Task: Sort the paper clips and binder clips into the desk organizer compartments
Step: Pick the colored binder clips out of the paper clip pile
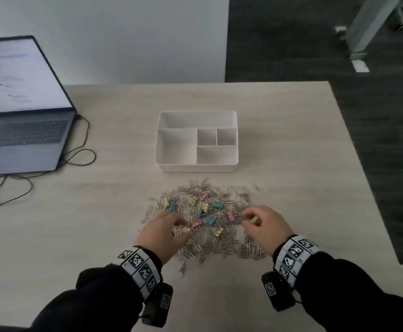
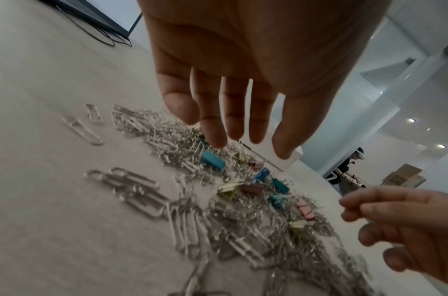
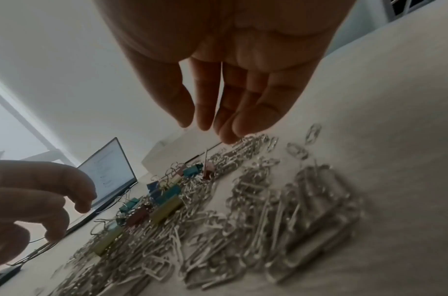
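My left hand [image 1: 162,232] and right hand [image 1: 264,227] hover over the pile of paper clips [image 1: 210,243] and coloured binder clips [image 1: 204,213] near the table's [image 1: 99,236] front edge, fingers loosely curled, gripping nothing. The white desk organizer [image 1: 197,167] sits just behind the pile.

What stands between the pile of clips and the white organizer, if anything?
Nothing visible does. Only a bare strip of table lies between the clip pile and the organizer, whose compartments look empty. The left hand and right hand hover over the pile's near side, away from that path.
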A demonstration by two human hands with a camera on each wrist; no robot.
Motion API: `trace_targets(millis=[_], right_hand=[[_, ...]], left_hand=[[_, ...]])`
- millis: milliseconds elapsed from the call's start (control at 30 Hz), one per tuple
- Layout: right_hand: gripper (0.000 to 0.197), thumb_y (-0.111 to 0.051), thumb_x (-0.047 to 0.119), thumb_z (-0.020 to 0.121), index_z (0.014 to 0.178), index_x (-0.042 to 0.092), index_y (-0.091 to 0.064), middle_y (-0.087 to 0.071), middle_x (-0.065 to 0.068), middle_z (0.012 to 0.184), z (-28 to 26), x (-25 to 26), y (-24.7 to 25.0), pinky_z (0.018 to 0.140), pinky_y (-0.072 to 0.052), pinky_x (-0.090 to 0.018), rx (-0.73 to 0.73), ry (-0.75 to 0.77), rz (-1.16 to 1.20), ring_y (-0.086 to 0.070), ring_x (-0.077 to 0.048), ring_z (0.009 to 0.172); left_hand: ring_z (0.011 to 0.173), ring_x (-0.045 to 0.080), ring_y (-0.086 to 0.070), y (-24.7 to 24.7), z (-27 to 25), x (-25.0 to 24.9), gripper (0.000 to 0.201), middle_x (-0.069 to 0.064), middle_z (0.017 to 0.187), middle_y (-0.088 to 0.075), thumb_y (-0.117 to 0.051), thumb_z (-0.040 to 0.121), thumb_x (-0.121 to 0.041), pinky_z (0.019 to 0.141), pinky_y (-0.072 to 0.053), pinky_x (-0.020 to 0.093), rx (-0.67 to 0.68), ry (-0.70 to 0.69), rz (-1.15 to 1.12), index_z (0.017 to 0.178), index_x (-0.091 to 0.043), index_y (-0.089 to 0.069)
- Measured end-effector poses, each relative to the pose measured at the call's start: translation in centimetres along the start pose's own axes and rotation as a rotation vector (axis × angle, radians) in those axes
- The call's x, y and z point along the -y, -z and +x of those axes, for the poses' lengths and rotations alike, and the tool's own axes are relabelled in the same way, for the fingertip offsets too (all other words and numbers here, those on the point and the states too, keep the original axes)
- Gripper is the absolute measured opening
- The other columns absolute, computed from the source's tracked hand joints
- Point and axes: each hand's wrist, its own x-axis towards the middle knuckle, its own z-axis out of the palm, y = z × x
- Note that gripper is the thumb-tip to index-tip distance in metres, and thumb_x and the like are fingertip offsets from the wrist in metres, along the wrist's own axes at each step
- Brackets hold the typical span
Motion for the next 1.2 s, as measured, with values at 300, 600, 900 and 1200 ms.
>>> trace_targets(millis=[300, 600, 900, 1200], right_hand=[[0.014, -0.061, 0.029, 0.093, 0.106, 0.028, -0.066, -0.062, 0.015, 0.095, 2.7, 0.8, -2.7, 0.083, -0.053, -0.024, 0.003, -0.030, -0.070, -0.059, -0.002, 0.085], [0.012, -0.065, 0.020, 0.091, 0.083, 0.029, -0.067, -0.068, 0.006, 0.078, 1.7, 0.3, -1.5, 0.052, -0.046, -0.013, 0.015, -0.098, 0.137, -0.056, 0.002, 0.057], [0.008, -0.064, 0.019, 0.087, 0.084, 0.027, -0.063, -0.067, 0.005, 0.084, 5.4, -2.1, 1.8, 0.069, -0.054, -0.031, -0.256, -0.302, 0.195, -0.066, -0.018, 0.078], [0.018, -0.062, 0.028, 0.090, 0.108, 0.025, -0.062, -0.050, 0.010, 0.109, 5.0, -1.6, 3.3, 0.083, -0.053, -0.025, -0.202, -0.153, -0.078, -0.056, -0.006, 0.079]], left_hand=[[0.078, 0.001, -0.054, -1.9, 1.5, 0.2, 0.014, -0.017, 0.093, -0.055, -0.062, 0.086, -0.043, 0.070, -0.048, 0.017, 0.009, -0.035, 0.123, 0.097, -0.033, -0.063], [0.069, -0.002, -0.056, -0.7, 2.4, 1.7, 0.010, -0.015, 0.082, -0.062, -0.063, 0.090, -0.032, 0.063, -0.050, 0.018, 0.039, -0.006, -0.089, 0.079, -0.034, -0.063], [0.065, 0.011, -0.070, 1.4, 4.3, -0.6, 0.008, 0.001, 0.084, -0.073, -0.059, 0.094, -0.022, 0.056, -0.060, 0.032, 0.066, 0.136, -0.536, 0.089, -0.017, -0.054], [0.068, 0.007, -0.066, 0.8, 7.1, -3.7, 0.011, -0.004, 0.077, -0.071, -0.074, 0.082, -0.031, 0.056, -0.053, 0.015, 0.082, 0.081, -0.455, 0.077, -0.024, -0.067]])
